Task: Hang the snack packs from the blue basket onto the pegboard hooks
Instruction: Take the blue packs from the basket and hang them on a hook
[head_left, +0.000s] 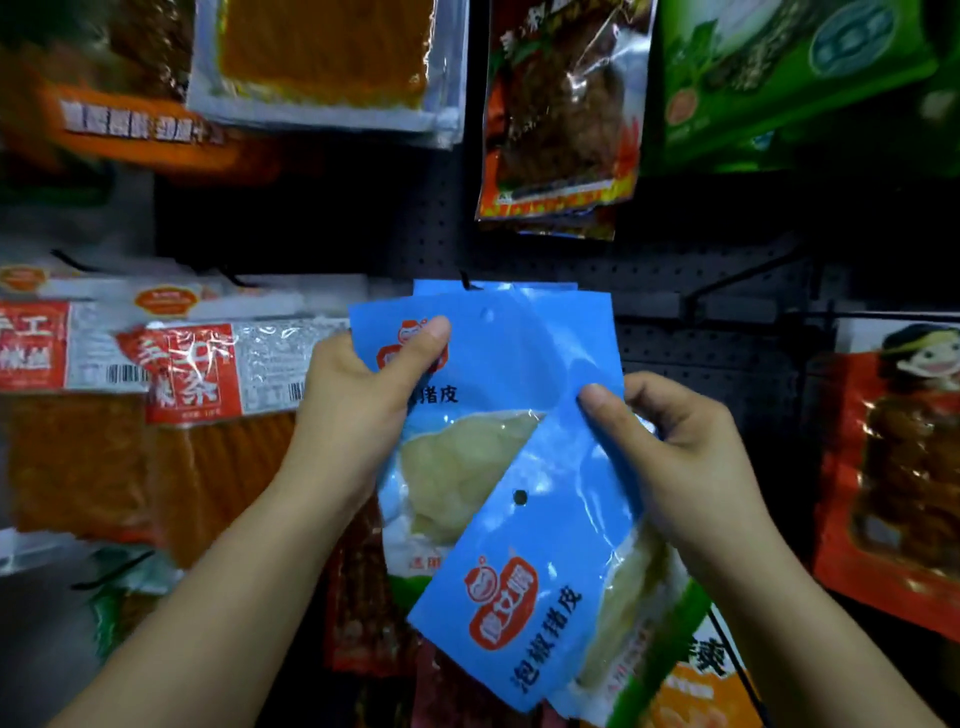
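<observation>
Between both hands' grip (608, 402): tilted blue pack (540, 571).

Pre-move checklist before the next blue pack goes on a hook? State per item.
1. Left hand grips upright blue pack: ok.
2. Right hand grips tilted blue pack: ok.
3. Tilted pack's hang hole visible, unblocked: ok.
4. Hole lined up with a hook: not ok, pack is tilted and low.
5. Hook tip above the upright pack free: cannot tell.
6. Bare hook at right: ok.
</observation>
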